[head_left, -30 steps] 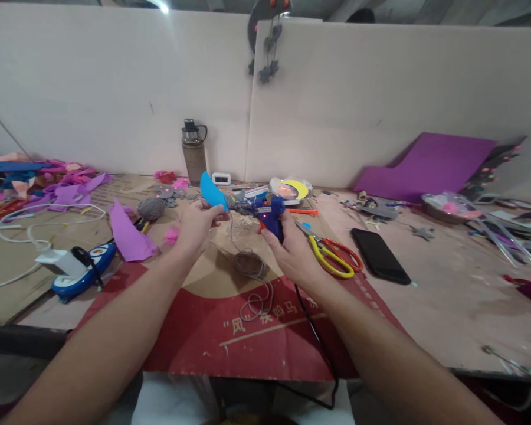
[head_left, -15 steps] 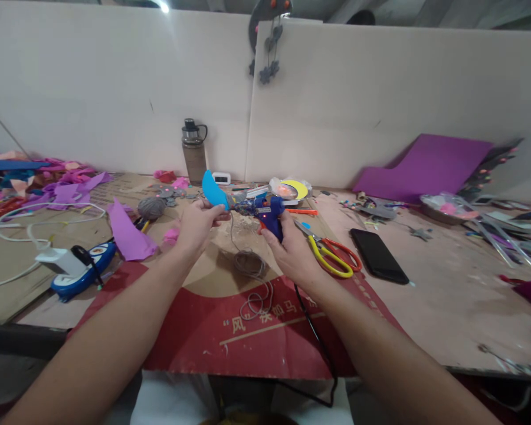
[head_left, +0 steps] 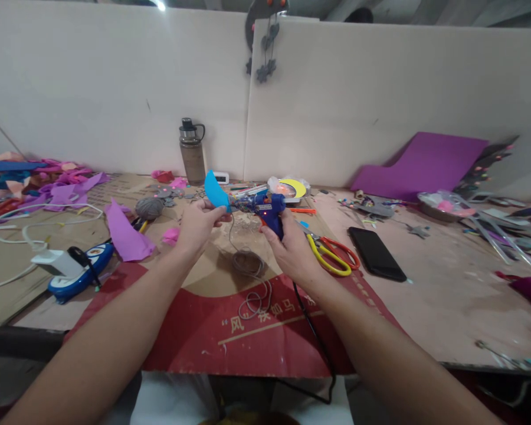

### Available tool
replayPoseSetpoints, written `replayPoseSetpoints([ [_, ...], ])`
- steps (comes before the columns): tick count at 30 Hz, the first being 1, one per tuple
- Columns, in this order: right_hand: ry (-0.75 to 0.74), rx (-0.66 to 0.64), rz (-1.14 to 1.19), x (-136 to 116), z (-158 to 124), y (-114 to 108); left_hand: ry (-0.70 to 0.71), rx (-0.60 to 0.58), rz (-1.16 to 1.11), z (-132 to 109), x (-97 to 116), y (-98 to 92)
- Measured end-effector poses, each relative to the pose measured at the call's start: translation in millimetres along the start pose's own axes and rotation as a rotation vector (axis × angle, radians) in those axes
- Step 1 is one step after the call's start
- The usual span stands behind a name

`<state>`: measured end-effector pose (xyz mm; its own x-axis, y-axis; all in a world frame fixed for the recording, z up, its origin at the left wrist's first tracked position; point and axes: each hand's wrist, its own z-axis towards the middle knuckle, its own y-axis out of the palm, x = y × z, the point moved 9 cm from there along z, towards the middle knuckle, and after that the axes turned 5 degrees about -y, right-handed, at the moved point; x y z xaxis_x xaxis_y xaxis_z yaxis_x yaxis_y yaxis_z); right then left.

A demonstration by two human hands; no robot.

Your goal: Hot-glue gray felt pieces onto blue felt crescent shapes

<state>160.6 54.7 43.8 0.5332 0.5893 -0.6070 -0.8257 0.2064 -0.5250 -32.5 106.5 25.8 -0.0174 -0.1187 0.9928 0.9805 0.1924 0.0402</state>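
Between its fingertips my left hand [head_left: 202, 223] pinches a curved blue foam piece [head_left: 216, 190], its pointed end up. My right hand [head_left: 291, 242] is wrapped round the handle of a blue hot glue gun [head_left: 272, 217] with an orange trigger. The gun's nozzle points left and reaches the lower end of the blue piece; whether they touch I cannot tell. A grey cord [head_left: 248, 264] hangs from near the blue piece and lies coiled on the cardboard below. Beside my right hand lie scissors [head_left: 330, 255] with red and yellow handles.
Red-and-brown cardboard [head_left: 274, 348] covers the front of the table. To the right lies a black phone [head_left: 376, 254]; to the left, a blue power strip [head_left: 82, 274] and grey yarn ball [head_left: 149, 207]. A bottle [head_left: 192, 154] and yellow crescent [head_left: 294, 188] stand farther back.
The blue piece has shifted slightly right and turned a little at the glue gun's nozzle. Both hands keep their holds. The whole view has moved slightly.
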Motion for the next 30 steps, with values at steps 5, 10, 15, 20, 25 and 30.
replayPoseSetpoints([
  [5,-0.012,0.009,0.003,-1.1,0.3,-1.4,0.008,-0.010,-0.004,0.5,-1.4,0.2],
  [10,0.005,0.014,0.000,-1.4,0.1,-3.2,0.042,-0.026,0.042,1.2,-1.9,1.1],
  [15,0.009,0.026,-0.006,-1.9,0.3,-5.1,0.058,-0.038,0.034,0.6,-1.7,2.7],
  [20,0.012,0.039,-0.017,-1.7,0.3,-6.9,0.070,-0.047,0.061,-1.2,0.9,4.9],
  [25,0.013,0.051,-0.029,0.0,0.2,-8.4,0.081,-0.051,0.117,-2.9,2.4,7.1],
  [30,0.032,0.054,-0.029,3.2,-0.1,-9.0,0.089,-0.062,0.138,-3.7,3.1,8.3],
])
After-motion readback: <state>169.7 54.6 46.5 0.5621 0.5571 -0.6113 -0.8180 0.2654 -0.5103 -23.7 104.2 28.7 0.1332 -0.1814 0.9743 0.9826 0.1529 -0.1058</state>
